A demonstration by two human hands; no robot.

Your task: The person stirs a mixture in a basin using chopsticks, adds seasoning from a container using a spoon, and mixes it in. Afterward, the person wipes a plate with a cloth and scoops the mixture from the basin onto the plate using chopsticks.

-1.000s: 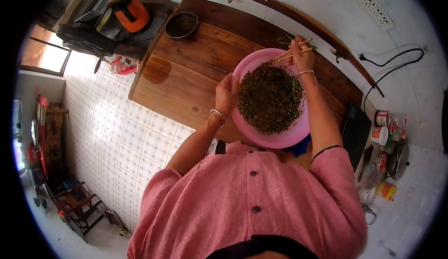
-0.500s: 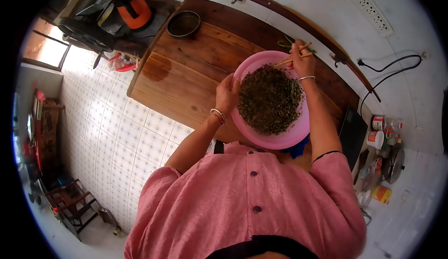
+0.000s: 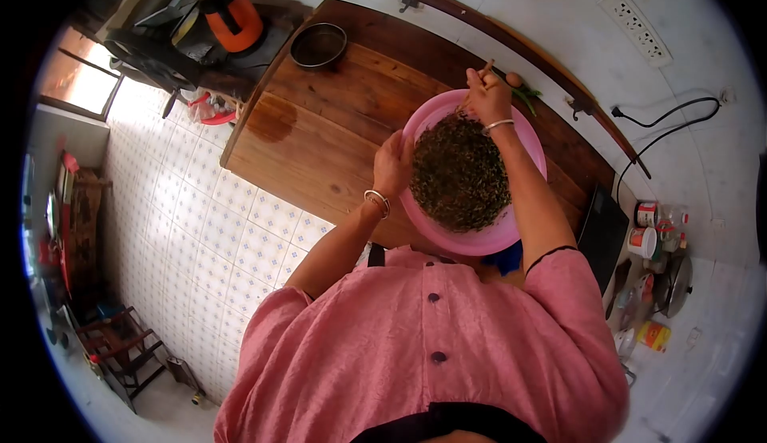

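A pink basin (image 3: 529, 151) stands on the wooden table (image 3: 311, 131) in front of me, with a dark green and brown chopped mixture (image 3: 459, 175) in it. My left hand (image 3: 392, 165) is closed on the basin's left rim. At the far rim, my right hand (image 3: 488, 97) is closed round wooden chopsticks (image 3: 488, 66); their lower ends point down at the mixture's far edge and are mostly hidden by my fingers.
A round dark pan (image 3: 318, 46) sits at the table's far left. Green peppers (image 3: 527, 95) and a brown round item (image 3: 514, 80) lie beyond the basin. An orange kettle (image 3: 233, 23) is at the upper left; jars (image 3: 642, 240) and a lid (image 3: 673, 286) are at the right.
My right hand has moved left along the far rim with the chopsticks, uncovering the peppers and the brown round item. My left hand still grips the left rim.
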